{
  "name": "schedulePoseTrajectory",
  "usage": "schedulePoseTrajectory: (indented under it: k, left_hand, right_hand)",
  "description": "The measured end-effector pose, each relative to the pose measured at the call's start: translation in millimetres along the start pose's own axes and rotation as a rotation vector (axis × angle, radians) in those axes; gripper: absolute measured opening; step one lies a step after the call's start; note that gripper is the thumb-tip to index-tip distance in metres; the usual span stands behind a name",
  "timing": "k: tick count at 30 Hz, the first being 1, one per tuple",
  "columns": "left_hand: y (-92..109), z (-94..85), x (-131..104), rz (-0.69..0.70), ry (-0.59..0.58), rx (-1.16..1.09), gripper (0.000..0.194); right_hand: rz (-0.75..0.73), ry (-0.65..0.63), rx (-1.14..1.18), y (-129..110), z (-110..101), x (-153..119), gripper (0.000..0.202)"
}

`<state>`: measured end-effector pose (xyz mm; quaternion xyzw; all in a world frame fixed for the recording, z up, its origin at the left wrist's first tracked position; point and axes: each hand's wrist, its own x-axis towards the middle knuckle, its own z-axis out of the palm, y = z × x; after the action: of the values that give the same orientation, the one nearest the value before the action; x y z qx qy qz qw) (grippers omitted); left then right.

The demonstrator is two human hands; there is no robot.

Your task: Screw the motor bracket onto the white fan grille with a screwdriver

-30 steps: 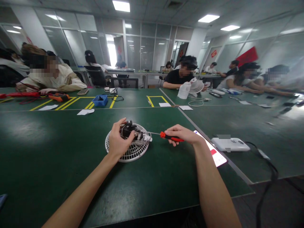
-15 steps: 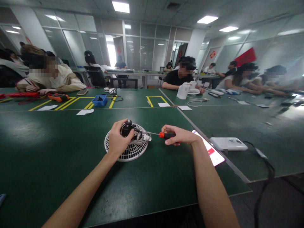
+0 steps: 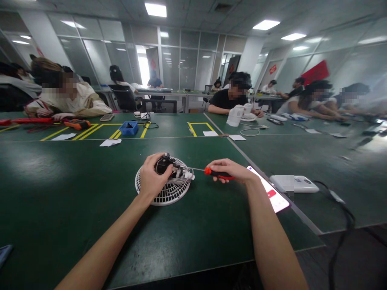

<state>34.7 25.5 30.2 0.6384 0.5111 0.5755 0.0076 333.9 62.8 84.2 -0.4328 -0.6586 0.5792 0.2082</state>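
Note:
A round white fan grille (image 3: pixel 169 197) lies on the green table with a black fan motor (image 3: pixel 163 164) and white wiring on top of it. My left hand (image 3: pixel 152 175) is closed around the motor, thumb on the near side. My right hand (image 3: pixel 226 169) grips the red and black handle of a screwdriver (image 3: pixel 219 174). Its thin shaft points left, and the tip reaches the motor assembly; whether it sits in a screw I cannot make out. White wires and a small white connector (image 3: pixel 189 176) hang at the motor's right side.
A lit phone (image 3: pixel 273 195) lies by my right forearm, and a white power bank (image 3: pixel 293 183) with a black cable is beyond it. Farther back are a blue bin (image 3: pixel 128 128), paper slips and yellow tape outlines. Several people sit around the tables.
My right hand's fingers have shifted around the screwdriver handle, showing more of its red and black grip. My left hand keeps its hold on the motor. The whole view has moved slightly.

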Motion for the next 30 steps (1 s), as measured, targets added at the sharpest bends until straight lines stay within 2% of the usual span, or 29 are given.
schedulePoseTrajectory:
  k: [5,12,16,24,30]
  left_hand:
    - [-1.5,0.0,-0.3,0.0,0.004,-0.005,0.036]
    - [-3.1,-0.2,-1.3,0.002,0.013,-0.018,0.036]
    - [-3.2,0.8,-1.9,0.006,0.018,-0.023,0.036]
    - [-1.9,0.1,-1.7,-0.016,0.023,-0.015,0.039]
    - [-1.6,-1.7,0.8,-0.063,-0.004,-0.021,0.035]
  right_hand:
    - [-0.071,0.059,0.102,2.3,-1.0,-1.6,0.049]
    - [0.099,0.28,0.075,3.2,-4.0,4.7,0.048]
    - [0.107,0.348,0.086,2.7,-1.9,4.6,0.046]
    - [0.055,0.344,0.143,2.9,1.8,3.7,0.042]
    - [0.073,0.344,0.136,1.0,4.9,4.2,0.038]
